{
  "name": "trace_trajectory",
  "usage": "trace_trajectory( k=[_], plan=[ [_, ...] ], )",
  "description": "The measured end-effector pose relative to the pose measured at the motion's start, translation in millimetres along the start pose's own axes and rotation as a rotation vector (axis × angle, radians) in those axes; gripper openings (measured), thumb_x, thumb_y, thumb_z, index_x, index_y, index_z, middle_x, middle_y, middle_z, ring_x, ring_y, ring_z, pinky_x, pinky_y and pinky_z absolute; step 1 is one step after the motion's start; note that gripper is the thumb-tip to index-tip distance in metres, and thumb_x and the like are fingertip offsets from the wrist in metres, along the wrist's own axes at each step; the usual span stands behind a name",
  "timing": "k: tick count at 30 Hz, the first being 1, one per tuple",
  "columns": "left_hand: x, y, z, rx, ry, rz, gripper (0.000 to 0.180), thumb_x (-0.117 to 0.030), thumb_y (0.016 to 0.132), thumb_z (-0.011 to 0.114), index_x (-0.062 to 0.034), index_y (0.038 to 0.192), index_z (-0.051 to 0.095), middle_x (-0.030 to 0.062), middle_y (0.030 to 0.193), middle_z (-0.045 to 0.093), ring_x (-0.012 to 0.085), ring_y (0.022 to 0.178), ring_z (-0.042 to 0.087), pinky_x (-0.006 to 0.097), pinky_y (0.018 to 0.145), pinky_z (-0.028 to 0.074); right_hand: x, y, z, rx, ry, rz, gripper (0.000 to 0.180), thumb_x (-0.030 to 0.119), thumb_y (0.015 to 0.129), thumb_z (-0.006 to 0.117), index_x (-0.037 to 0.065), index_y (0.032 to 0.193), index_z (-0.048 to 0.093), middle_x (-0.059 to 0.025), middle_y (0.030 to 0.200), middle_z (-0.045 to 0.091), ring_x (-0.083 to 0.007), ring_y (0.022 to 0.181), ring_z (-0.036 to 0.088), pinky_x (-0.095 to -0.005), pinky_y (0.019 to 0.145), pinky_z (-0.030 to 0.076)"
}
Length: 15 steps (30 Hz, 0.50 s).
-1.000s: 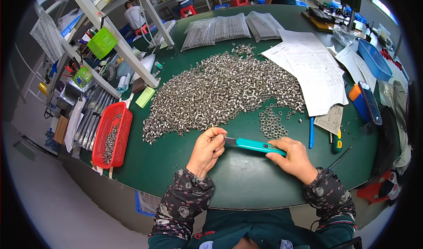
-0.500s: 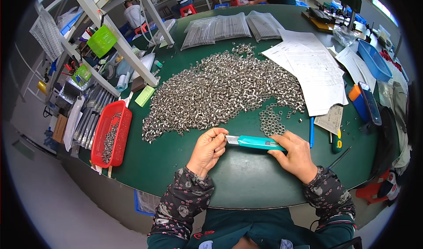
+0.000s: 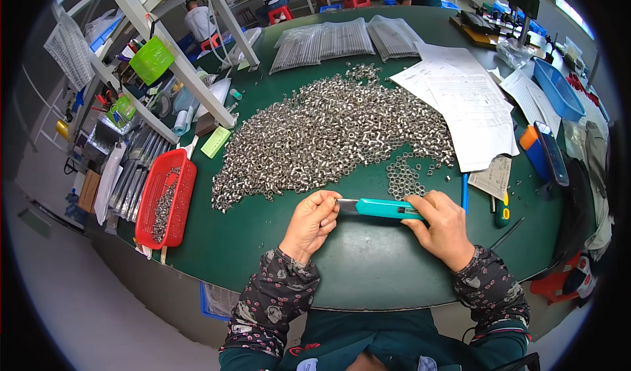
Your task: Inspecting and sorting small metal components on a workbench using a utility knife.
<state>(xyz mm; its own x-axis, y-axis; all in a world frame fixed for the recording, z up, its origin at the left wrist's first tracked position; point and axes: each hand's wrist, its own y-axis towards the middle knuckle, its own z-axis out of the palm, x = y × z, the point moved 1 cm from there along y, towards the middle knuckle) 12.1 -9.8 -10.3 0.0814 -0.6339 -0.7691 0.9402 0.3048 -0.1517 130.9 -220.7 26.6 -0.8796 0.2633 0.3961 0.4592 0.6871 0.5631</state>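
My right hand [image 3: 442,225] is wrapped round the back end of a teal utility knife [image 3: 384,208], thumb and fingers on the handle. Its metal blade [image 3: 348,206] is out and points left, with the tip at my left fingertips. My left hand [image 3: 311,222] is closed in a pinch at that tip, on a small metal piece mostly hidden by the fingers. Just beyond both hands lies a wide heap of small silvery metal rings [image 3: 328,134]. A flat patch of loose rings [image 3: 404,179] lies beyond the knife, close to my right hand.
On the left, a red basket [image 3: 186,200] holds more metal parts beside a light green block [image 3: 215,142]. Bagged tubes [image 3: 342,40] lie at the back. Papers [image 3: 470,108], a blue pen [image 3: 465,193], a phone [image 3: 551,154] and a blue tray [image 3: 559,90] are on the right.
The knife has tilted and turned slightly in my right hand, so the blade looks darker and narrower. My left hand stays nearly still. In the background, a person has shifted beside a red stool.
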Motion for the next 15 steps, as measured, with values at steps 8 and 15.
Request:
trace_trajectory(
  k=[8, 15],
  plan=[
    [-2.2, 2.6, -4.3, -0.105, -0.122, 0.009, 0.015, -0.015, 0.089, 0.05, -0.0013, 0.095, 0.053, 0.0018, 0.076, 0.048, 0.0029, 0.051, 0.035, 0.015, 0.037, 0.024, -3.0, 5.9, -5.8, 0.01, -0.055, -0.036, 0.038, 0.013, 0.062, 0.071, 0.007, 0.097, 0.058, -0.0071, 0.072, 0.049, -0.0236, 0.066, 0.051, -0.033, 0.055, 0.042],
    [-4.8, 2.8, -3.2, -0.128, -0.086, 0.079, 0.015, -0.015, 0.09, 0.049, -0.0014, 0.096, 0.052, 0.0016, 0.078, 0.048, 0.0033, 0.053, 0.036, 0.014, 0.037, 0.025, 2.1, 6.8, -11.4, -0.104, -0.087, -0.084, 0.039, 0.013, 0.059, 0.071, 0.008, 0.096, 0.06, -0.0057, 0.069, 0.047, -0.023, 0.063, 0.048, -0.0338, 0.054, 0.041]
  ],
)
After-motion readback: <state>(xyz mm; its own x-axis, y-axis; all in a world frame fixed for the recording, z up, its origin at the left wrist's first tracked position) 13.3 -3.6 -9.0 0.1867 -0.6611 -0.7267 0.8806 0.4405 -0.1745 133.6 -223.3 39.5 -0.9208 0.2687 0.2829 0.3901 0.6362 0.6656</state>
